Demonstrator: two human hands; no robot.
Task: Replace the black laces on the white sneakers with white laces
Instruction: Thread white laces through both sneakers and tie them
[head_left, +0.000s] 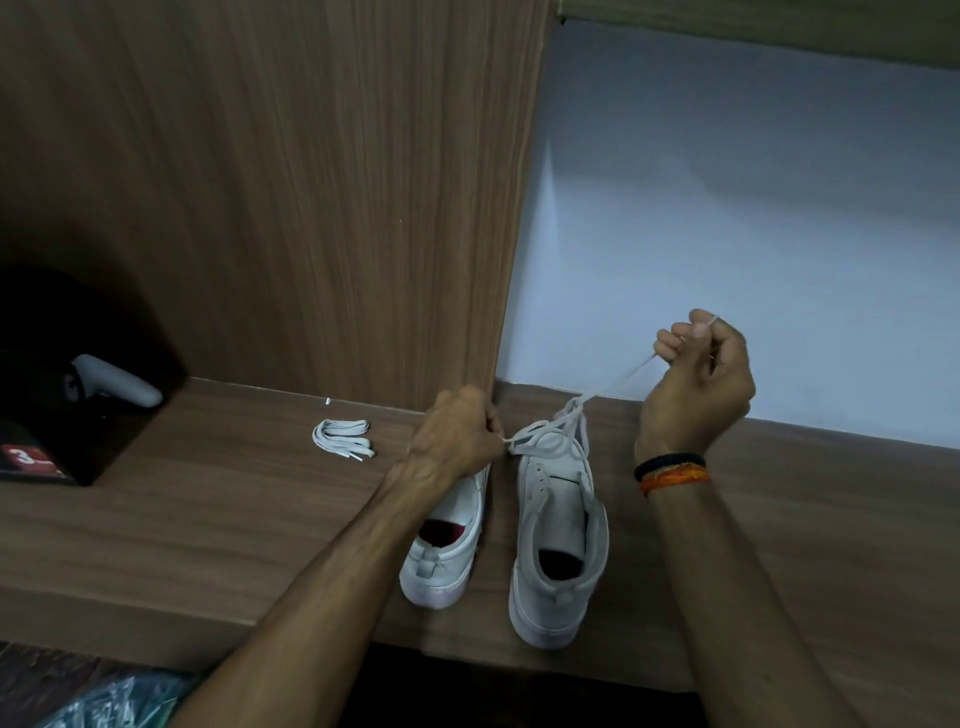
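Two white sneakers stand side by side on the wooden shelf (208, 519), heels toward me. The right sneaker (563, 540) has a white lace (550, 441) threaded through its front eyelets. My left hand (457, 436) pinches one end of that lace just left of the shoe's toe. My right hand (698, 384) is raised above and right of the shoe, gripping the other end, which runs taut from the eyelets. The left sneaker (449, 551) is partly covered by my left forearm. A second white lace (343, 439) lies bundled on the shelf to the left. No black laces are in view.
A tall wooden panel (311, 208) rises behind the shoes, with a pale wall (727, 234) to its right. At left is a dark recess holding a grey handle-shaped object (117, 387) and a dark box (31, 460). Crumpled plastic (119, 701) lies below the shelf edge.
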